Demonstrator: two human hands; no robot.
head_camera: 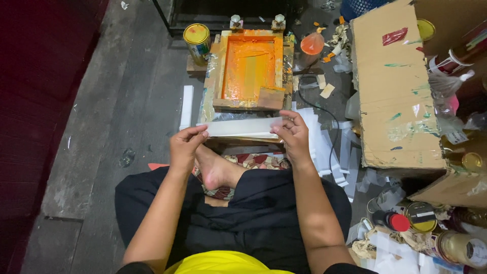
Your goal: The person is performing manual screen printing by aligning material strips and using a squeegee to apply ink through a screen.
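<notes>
Your left hand [185,144] pinches the left end of a long white strip [243,127], thumb on top and fingers closed beneath it. Your right hand [293,137] grips the right end the same way, so the strip spans level between both hands, just above your bare foot [215,170] and crossed legs.

Directly beyond the strip sits the wooden printing frame [251,68], its screen coated with orange ink. The strip is held at the frame's near edge; whether it touches the frame cannot be determined. A plain white strip [186,106] lies on the floor [116,101] just left of the frame. A yellow-lidded can [197,39] stands at the frame's far left corner. More pale strips [324,147] lie scattered on the right, near a cardboard box [393,91] marked with paint smears.

Progress assessment: the screen is already inked, and the strip in hand shows no orange. Judged from this, printing on this strip remains to be done.
</notes>
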